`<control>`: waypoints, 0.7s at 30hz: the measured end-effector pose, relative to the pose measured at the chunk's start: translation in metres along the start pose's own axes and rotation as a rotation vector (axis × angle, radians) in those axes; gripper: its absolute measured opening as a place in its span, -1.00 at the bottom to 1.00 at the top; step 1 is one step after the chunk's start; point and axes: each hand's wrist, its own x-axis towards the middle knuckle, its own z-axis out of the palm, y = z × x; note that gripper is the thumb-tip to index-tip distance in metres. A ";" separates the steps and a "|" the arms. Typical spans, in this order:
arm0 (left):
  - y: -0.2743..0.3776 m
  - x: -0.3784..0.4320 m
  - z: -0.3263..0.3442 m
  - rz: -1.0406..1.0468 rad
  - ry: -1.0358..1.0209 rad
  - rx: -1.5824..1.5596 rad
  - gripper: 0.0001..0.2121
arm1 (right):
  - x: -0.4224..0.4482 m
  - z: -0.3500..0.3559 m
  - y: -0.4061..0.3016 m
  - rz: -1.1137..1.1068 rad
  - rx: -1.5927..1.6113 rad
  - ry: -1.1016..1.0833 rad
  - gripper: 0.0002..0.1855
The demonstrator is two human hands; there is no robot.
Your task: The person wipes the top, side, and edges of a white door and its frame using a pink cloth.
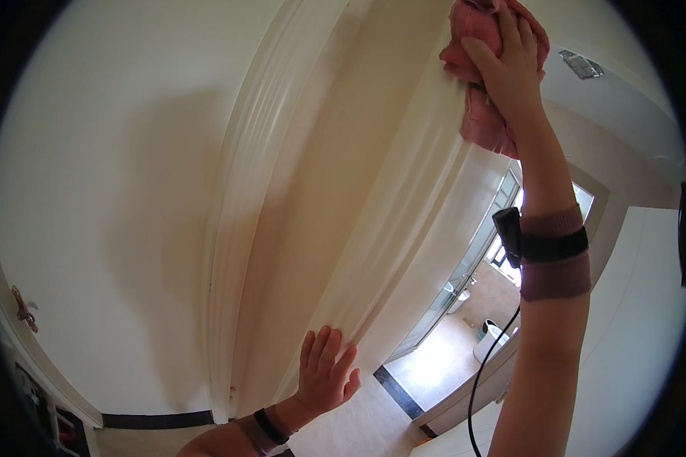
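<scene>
At the top right, my right hand is pressed over a bunched pink cloth against the upper part of a cream door frame moulding. Part of the cloth hangs below the wrist. Lower down, my left hand lies with spread fingers on the same moulding and holds nothing. Both forearms wear dark bands, and a black device is strapped to the right one, with a black cable beside it.
A white door with a bronze-coloured handle stands at the left. On the right, a glass door opens onto a tiled bathroom with a white bin. A dark threshold strip crosses the floor.
</scene>
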 end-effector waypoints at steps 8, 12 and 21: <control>0.002 0.002 -0.001 0.002 0.013 0.011 -0.45 | -0.077 -0.049 -0.081 -0.441 -0.209 -0.329 -0.31; 0.005 0.006 0.000 -0.033 0.071 -0.008 -0.57 | -0.120 -0.067 -0.111 -0.569 -0.026 -0.476 -0.39; 0.000 -0.003 0.001 -0.035 0.029 -0.038 -0.57 | -0.133 -0.069 -0.117 -0.810 0.146 -0.723 -0.32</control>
